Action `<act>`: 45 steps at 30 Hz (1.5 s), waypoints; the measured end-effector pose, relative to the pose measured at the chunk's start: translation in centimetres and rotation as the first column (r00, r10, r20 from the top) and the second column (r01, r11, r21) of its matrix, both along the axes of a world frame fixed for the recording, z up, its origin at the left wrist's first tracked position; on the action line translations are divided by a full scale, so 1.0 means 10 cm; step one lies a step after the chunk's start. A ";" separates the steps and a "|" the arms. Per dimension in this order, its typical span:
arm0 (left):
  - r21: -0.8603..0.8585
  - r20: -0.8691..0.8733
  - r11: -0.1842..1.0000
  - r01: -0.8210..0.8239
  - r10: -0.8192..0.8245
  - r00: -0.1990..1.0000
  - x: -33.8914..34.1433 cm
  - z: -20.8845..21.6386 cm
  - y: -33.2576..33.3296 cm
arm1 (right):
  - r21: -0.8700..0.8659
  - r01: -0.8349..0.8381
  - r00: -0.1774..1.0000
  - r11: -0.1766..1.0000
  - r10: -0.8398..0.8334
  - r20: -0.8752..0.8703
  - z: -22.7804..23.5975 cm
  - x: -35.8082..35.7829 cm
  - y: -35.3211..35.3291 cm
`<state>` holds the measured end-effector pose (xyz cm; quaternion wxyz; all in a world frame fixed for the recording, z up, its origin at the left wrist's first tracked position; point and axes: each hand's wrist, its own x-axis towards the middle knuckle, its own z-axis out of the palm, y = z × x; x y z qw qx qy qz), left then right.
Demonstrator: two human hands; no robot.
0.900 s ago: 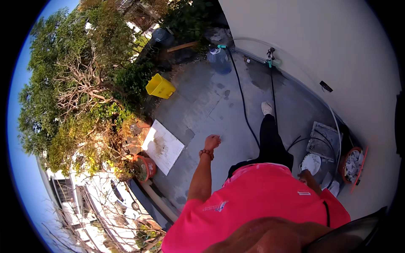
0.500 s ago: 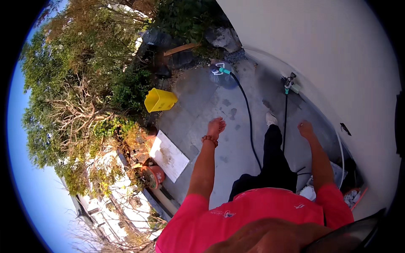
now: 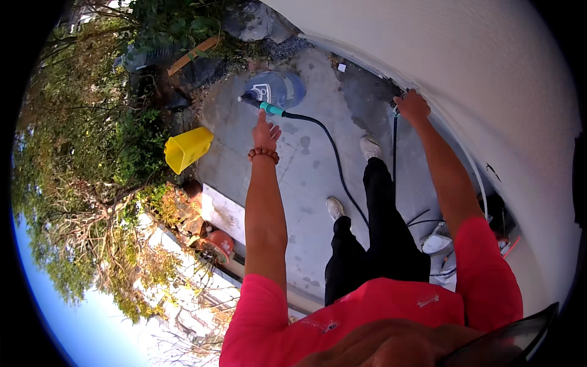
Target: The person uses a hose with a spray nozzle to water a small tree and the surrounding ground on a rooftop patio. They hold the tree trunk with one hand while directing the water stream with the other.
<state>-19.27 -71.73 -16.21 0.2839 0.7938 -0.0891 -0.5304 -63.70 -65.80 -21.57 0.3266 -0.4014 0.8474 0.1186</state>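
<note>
Hose point(image 3: 333, 147), thin and black, curves from half past eleven, taking the middle of the view as the dial's hub, to four o'clock, where dark trousers point(image 3: 391, 244) hide it. Its teal fitting point(image 3: 271, 109) is at half past eleven, over the edge of a large bluish bottle point(image 3: 293, 88) at twelve. A dark nozzle point(image 3: 249, 98) overlaps the bottle's white handle; whether they touch is unclear.

Left hand point(image 3: 265, 133) reaches up to the fitting, index finger stretched out, the others apart and loosely bent; fingertip and fitting overlap, so contact cannot be judged. Right hand point(image 3: 414, 107), at two o'clock, covers most of a wall tap point(image 3: 396, 103); its fingertips are too obscured to tell whether they clamp it. Below the tap, a second black hose length point(image 3: 395, 147) drops until the right leg hides it.

Yellow bucket point(image 3: 188, 148) stands tilted-looking at ten. At eight, the left forearm cuts off a white board point(image 3: 221, 211); pale clutter point(image 3: 437, 243) at four is partly hidden behind the right sleeve.
</note>
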 end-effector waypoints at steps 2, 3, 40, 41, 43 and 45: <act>0.016 -0.036 1.000 0.021 -0.020 0.999 -0.06 -0.09 -0.14 | 0.038 -0.030 0.998 0.999 0.032 -0.045 -0.18 0.00 0.13; 0.022 -0.054 0.999 0.030 -0.028 0.998 -0.09 -0.13 -0.19 | 0.046 -0.003 1.000 0.999 0.004 -0.029 -0.22 -0.01 0.18; -0.509 -0.168 0.731 -0.455 0.434 0.885 0.79 2.10 3.45 | -0.506 -0.504 0.519 0.701 0.713 0.471 1.12 2.56 1.51; -0.531 -0.140 0.729 -0.432 0.427 0.893 0.83 2.14 3.68 | -0.483 -0.482 0.468 0.731 0.680 0.564 1.62 3.06 1.70; -0.552 -0.140 0.716 -0.427 0.426 0.894 0.95 2.25 4.15 | -0.495 -0.426 0.305 0.758 0.635 0.710 2.52 3.93 2.23; -0.568 -0.087 0.733 -0.374 0.398 0.913 1.12 2.32 4.57 | -0.580 -0.398 0.147 0.711 0.674 0.724 3.04 4.60 2.79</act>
